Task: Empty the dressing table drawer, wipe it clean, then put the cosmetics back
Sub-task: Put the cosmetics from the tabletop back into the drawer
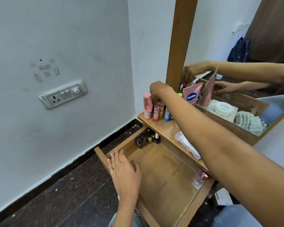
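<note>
The right hand (159,92) reaches out over the smooth wooden dressing table top (167,130), knuckles up, fingers curled down onto a cluster of slim round lip balm sticks (156,113) standing upright under its fingertips. The back of the hand hides the fingertips, so I cannot tell whether it pinches a stick or only touches the caps. Just left of that hand stands a taller matte pink tube (147,105); just right of it a soft pink Vaseline tube (191,95) leans near the mirror frame.

The left hand (123,167), a ring on one finger, lies flat and relaxed on the left wall of the pulled-out drawer (162,169), holding nothing. The drawer is a shallow wood-grain box, its floor mostly bare. Beyond this hand's fingertips, in the far corner, small glossy nail polish bottles (146,138) huddle together. Well to its right, against the opposite wall, stands a clear glass bottle (201,177) with a metallic pink cap.
</note>
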Demonstrator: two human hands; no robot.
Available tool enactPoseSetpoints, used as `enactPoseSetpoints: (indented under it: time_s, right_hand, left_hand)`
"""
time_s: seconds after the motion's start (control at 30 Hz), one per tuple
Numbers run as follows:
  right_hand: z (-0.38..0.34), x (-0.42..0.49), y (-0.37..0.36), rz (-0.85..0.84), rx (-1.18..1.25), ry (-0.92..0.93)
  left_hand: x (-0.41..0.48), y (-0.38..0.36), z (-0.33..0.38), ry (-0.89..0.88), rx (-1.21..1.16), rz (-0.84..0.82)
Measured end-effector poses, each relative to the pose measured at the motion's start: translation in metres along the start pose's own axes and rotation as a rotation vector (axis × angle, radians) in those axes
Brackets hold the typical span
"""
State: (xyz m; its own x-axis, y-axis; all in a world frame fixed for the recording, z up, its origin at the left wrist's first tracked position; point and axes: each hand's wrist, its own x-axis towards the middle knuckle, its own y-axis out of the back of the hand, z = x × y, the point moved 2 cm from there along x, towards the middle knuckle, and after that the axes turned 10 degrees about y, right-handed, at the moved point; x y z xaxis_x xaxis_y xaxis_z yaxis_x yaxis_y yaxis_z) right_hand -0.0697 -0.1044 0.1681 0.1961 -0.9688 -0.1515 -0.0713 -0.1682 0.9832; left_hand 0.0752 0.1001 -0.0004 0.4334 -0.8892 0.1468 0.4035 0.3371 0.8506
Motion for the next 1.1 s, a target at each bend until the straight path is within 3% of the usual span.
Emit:
enactPoseSetpoints:
  time_s: [0.57, 0.8, 0.97, 1.1]
  right_hand:
    - [0.005, -0.004, 0.005, 0.069, -0.006, 0.015]
    - [-0.001, -0.023, 0.056, 0.370, -0.038, 0.008]
    - [-0.022, -0.078, 0.095, 0.671, 0.170, 0.164]
    - [-0.045, -0.117, 0.062, 0.573, 0.225, 0.254]
  left_hand:
    - [-0.001, 0.000, -0.001, -0.003, -0.004, 0.000]
    - [-0.001, 0.001, -0.001, -0.002, -0.009, -0.007]
    - [-0.001, 0.000, -0.001, -0.006, -0.007, -0.003]
    - [0.000, 0.001, -0.001, 0.000, 0.000, -0.001]
